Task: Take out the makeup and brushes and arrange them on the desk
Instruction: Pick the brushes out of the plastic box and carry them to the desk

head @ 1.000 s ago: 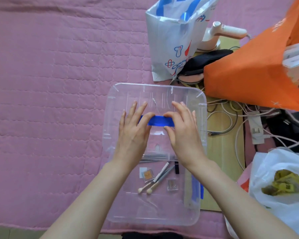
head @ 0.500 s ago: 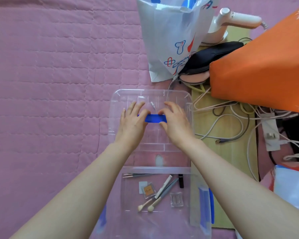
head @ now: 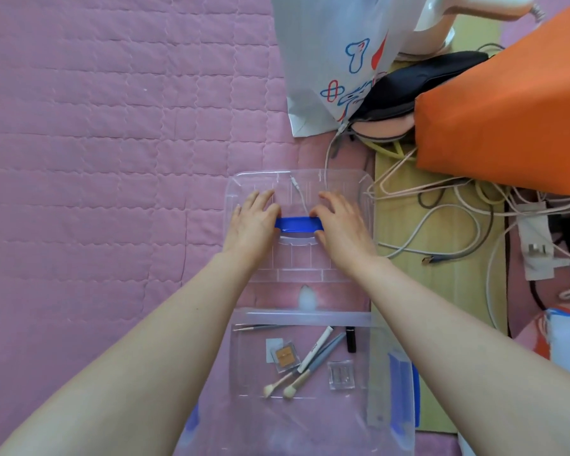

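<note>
While both hands (head: 301,225) grip lid handle (head: 298,224) | box (head: 380,373): two brushes (head: 297,373), two palettes (head: 313,365)

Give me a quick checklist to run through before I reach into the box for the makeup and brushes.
1. Clear plastic lid with blue handle off the box: ok, it lies on the pink quilt beyond the box.
2. Left hand free: not ok, its grip is on the handle's left end.
3. Right hand free: not ok, it holds the handle's right end.
4. Clear plastic storage box open on top: ok.
5. Two cream-tipped makeup brushes reachable: ok, they lie side by side on the box floor.
6. Square tan eyeshadow pan closed: cannot tell.
</note>
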`<state>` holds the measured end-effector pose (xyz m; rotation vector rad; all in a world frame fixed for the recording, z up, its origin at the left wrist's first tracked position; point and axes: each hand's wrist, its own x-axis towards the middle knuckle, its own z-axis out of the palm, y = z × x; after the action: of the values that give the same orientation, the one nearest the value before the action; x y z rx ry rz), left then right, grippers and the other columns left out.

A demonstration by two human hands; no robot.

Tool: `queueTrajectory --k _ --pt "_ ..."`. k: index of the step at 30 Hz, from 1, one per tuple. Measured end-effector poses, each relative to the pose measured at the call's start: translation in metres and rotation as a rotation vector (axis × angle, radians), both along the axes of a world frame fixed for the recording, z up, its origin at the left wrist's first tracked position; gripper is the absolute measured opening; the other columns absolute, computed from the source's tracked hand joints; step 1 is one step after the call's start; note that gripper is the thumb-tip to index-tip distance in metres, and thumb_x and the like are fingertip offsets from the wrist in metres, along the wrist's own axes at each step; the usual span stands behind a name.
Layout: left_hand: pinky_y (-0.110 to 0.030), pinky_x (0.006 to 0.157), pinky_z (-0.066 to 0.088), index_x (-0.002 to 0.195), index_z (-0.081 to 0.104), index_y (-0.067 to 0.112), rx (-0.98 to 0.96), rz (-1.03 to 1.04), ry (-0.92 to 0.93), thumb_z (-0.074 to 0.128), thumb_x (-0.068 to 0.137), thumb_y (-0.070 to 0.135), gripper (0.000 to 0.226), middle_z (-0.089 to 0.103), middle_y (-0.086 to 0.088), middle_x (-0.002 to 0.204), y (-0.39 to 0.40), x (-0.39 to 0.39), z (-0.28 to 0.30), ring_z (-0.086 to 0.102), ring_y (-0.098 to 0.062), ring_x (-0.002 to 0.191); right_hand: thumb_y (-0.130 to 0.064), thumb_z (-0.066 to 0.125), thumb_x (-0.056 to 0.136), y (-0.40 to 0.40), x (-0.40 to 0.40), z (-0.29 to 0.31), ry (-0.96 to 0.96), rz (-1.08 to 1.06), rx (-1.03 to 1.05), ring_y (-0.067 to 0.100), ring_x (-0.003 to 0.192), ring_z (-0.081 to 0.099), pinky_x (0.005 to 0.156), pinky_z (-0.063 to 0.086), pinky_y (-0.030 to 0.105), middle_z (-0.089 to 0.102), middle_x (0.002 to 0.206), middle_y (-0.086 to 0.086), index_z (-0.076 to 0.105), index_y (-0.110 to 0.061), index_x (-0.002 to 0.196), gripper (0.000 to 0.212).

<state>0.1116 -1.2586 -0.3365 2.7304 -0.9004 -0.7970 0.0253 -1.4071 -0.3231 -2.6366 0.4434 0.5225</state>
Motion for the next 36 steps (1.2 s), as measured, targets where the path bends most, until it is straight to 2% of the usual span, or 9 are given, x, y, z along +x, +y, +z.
queueTrajectory --k 4,6,8,14,19,26,28,32,36 --pt "-0.04 0.11 0.028 0.118 0.055 0.008 -0.02 -0.015 -0.014 0.048 0.093 0.009 0.026 0.026 -0.005 0.155 0.002 0.001 0.005 0.017 -0.024 0.145 -0.002 0.05 0.091 0.001 -0.003 0.001 0.014 0.01 0.002 0.027 0.145 0.016 0.115 0.022 0.046 0.022 0.155 0.008 0.042 -0.014 0.137 0.048" --pt "-0.036 0.105 0.033 0.119 0.056 0.007 -0.041 -0.006 -0.025 0.048 0.094 0.01 0.027 0.038 -0.007 0.148 0.003 0.001 0.012 0.025 -0.023 0.141 0.0 0.049 0.091 0.001 -0.003 0.007 -0.007 -0.024 0.024 0.029 0.143 0.02 0.116 0.022 0.042 0.022 0.155 0.011 0.038 -0.012 0.141 0.053" --pt "-0.034 0.101 0.034 0.121 0.056 0.008 -0.058 0.027 -0.034 0.048 0.095 0.014 0.028 0.052 -0.008 0.133 0.004 -0.001 0.021 0.032 -0.024 0.137 -0.003 0.048 0.092 0.002 -0.002 0.017 -0.029 -0.051 0.032 0.029 0.142 0.022 0.116 0.022 0.039 0.026 0.153 0.014 0.037 -0.009 0.141 0.051" --pt "-0.037 0.09 0.041 0.121 0.057 0.01 -0.182 0.104 -0.131 0.047 0.096 0.018 0.028 0.062 -0.008 0.118 0.015 -0.015 0.059 0.043 -0.024 0.126 -0.013 0.045 0.095 0.021 -0.007 0.059 -0.148 -0.058 0.01 0.026 0.137 0.03 0.111 0.027 0.043 0.037 0.146 0.01 0.036 -0.007 0.14 0.047" --pt "-0.039 0.083 0.045 0.112 0.062 0.006 -0.368 0.083 -0.248 0.053 0.093 0.012 0.022 0.067 -0.009 0.103 0.036 -0.046 0.101 0.053 -0.028 0.109 -0.013 0.045 0.095 0.042 -0.031 0.101 -0.252 -0.016 0.002 0.026 0.138 0.03 0.112 0.026 0.043 0.043 0.141 0.009 0.04 -0.006 0.138 0.044" --pt "-0.045 0.067 0.052 0.1 0.066 0.003 -0.491 0.084 -0.313 0.06 0.088 0.004 0.014 0.068 -0.009 0.088 0.072 -0.11 0.14 0.06 -0.031 0.093 -0.009 0.05 0.092 0.07 -0.096 0.137 -0.333 0.002 0.027 0.027 0.138 0.035 0.113 0.029 0.043 0.049 0.138 0.011 0.046 -0.003 0.135 0.044" --pt "-0.043 0.063 0.052 0.098 0.068 0.004 -0.518 0.096 -0.313 0.061 0.088 0.005 0.012 0.068 -0.007 0.085 0.08 -0.127 0.142 0.061 -0.028 0.089 -0.007 0.052 0.09 0.078 -0.115 0.14 -0.351 0.0 0.026 0.028 0.135 0.039 0.111 0.032 0.042 0.052 0.134 0.012 0.049 -0.002 0.132 0.042" --pt "-0.036 0.064 0.051 0.096 0.069 0.008 -0.551 0.119 -0.253 0.065 0.087 0.01 0.01 0.068 0.001 0.085 0.099 -0.165 0.134 0.062 -0.022 0.087 -0.006 0.055 0.088 0.094 -0.161 0.132 -0.347 0.01 0.041 0.031 0.128 0.047 0.105 0.041 0.044 0.058 0.125 0.013 0.056 -0.002 0.124 0.036" --pt "-0.034 0.059 0.049 0.092 0.068 0.012 -0.445 0.101 -0.168 0.063 0.089 0.018 0.008 0.067 0.005 0.082 0.115 -0.194 0.107 0.061 -0.02 0.088 -0.009 0.054 0.09 0.101 -0.198 0.106 -0.226 0.038 0.032 0.03 0.127 0.047 0.106 0.039 0.039 0.059 0.122 0.012 0.056 -0.003 0.123 0.034"
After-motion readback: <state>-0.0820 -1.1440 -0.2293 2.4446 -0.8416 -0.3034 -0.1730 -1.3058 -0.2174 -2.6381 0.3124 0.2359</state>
